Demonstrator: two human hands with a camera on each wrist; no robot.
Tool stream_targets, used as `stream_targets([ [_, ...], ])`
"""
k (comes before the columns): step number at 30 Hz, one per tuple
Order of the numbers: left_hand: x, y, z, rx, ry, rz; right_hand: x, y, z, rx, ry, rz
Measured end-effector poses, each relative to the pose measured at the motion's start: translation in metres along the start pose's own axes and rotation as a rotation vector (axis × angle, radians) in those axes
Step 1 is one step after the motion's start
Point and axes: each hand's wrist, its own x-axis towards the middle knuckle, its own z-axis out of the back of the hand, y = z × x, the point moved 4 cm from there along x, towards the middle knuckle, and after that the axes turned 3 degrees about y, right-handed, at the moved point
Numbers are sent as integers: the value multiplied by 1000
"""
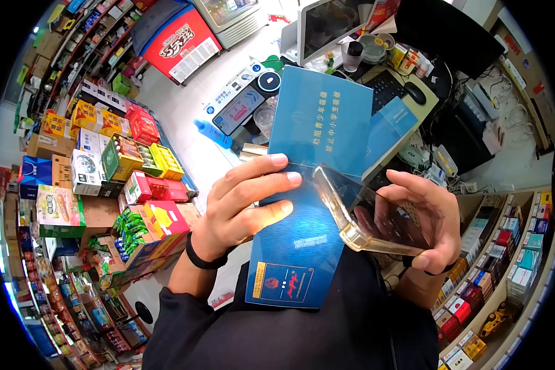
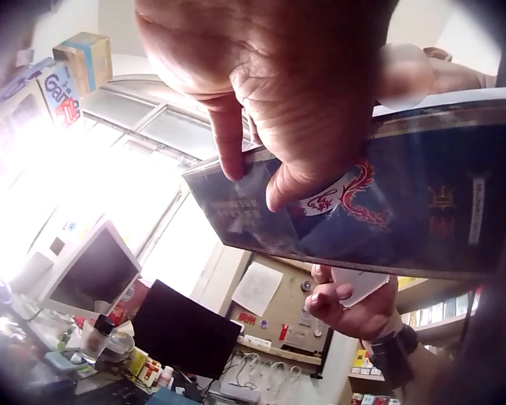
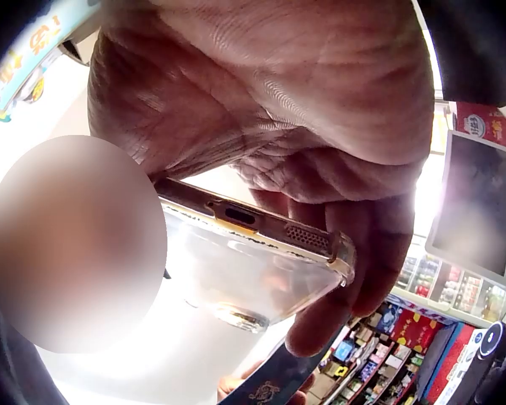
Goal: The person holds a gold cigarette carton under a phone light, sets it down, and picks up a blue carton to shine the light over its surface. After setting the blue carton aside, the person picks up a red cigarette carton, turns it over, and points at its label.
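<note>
Pinching blue cigarette carton beneath fingertips of left hand — likely light, dentable; best held by edges. Gripping clear-cased smartphone, probably slick, in curled right hand.

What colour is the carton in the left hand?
The carton is blue, clearest in the head view.

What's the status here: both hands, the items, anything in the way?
Left hand grips blue carton. Right hand holds phone. Phone overlaps carton's side in head view, hiding part of it.
</note>
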Motion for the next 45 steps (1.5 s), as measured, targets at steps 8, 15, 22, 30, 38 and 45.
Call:
stream_targets([
  [8,0,0,-1,-1,-13,-10,-1,-2,-1,-22,-29,-31],
  [15,-1,-2,-1,4,-17,0,-5,-3,0,-110,-49,-60],
  [22,-1,-4,-2,17,-14,5,-4,-3,1,-125,-28,-63],
  [30,-1,-6,-2,23,-14,5,-8,-5,1,-119,-31,-60],
  [38,-2,-6,-2,20,-9,10,-8,-7,-1,-98,-39,-57],
  [45,0,2,-5,26,12,49,-10,-8,1,-74,-56,-63],
])
